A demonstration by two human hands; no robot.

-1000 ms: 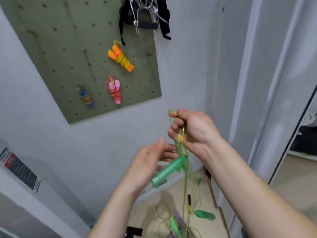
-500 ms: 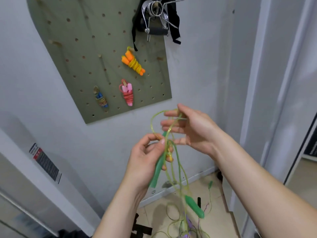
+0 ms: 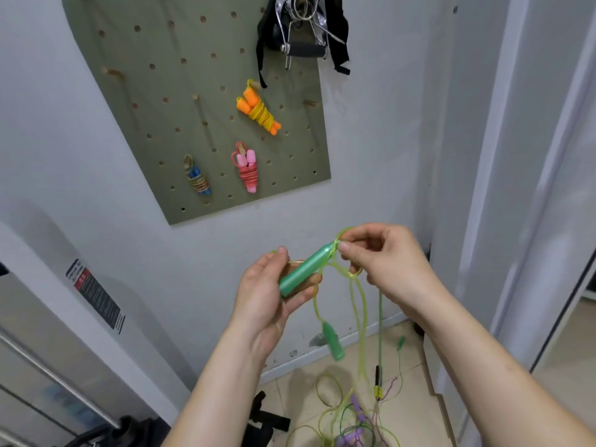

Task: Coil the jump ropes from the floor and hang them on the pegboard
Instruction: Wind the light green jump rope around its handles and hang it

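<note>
My left hand (image 3: 267,295) grips one green handle (image 3: 304,269) of a green jump rope, held slanted at chest height. My right hand (image 3: 383,262) pinches the yellow-green cord (image 3: 356,304) where it leaves that handle's tip. The cord hangs down in loops, and the second green handle (image 3: 332,341) dangles below my hands. The olive pegboard (image 3: 180,91) on the wall above holds three coiled ropes: orange (image 3: 258,109), pink (image 3: 247,169) and blue (image 3: 196,177).
More ropes lie tangled on the tiled floor (image 3: 348,424), one with purple handles (image 3: 351,437). A metal hand grip with black straps (image 3: 303,37) hangs at the pegboard's top. A white door frame (image 3: 483,188) stands right; dark equipment (image 3: 264,417) sits below left.
My left hand took the green handle and turned it up to a slant. My right hand shifted from holding loops to pinching the cord at the handle's tip. The view dropped slightly.
</note>
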